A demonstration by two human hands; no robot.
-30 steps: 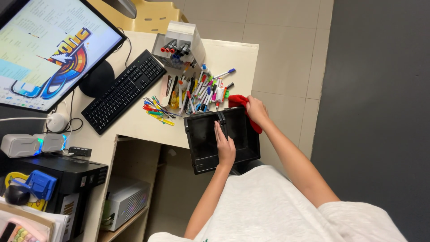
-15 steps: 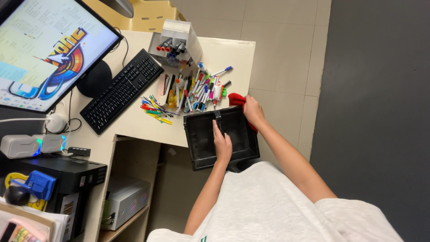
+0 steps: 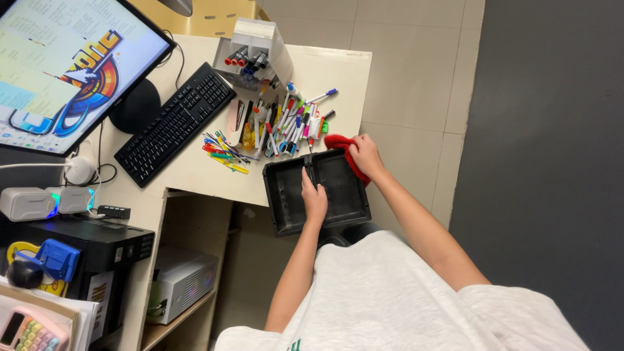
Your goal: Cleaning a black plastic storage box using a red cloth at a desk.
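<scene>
- Black tray [image 3: 286, 195]: two-compartment organiser, emptied, lying partly on the desk [image 3: 188, 172] edge and partly over my lap.
- My left hand [image 3: 314, 198]: fingers curled over the tray's centre divider, gripping it to steady the tray.
- My right hand [image 3: 365, 155]: fingers closed round a red cloth [image 3: 339, 143], pressed at the tray's far right corner.
- Step in hand, as I judge it: wiping out the tray's right compartment.
- Next move calls for: a firm left-hand hold while the cloth sweeps the walls and floor.
- Pens and markers [image 3: 279, 127]: loose heap on the desk just beyond the tray, beside a keyboard [image 3: 174, 122].
</scene>
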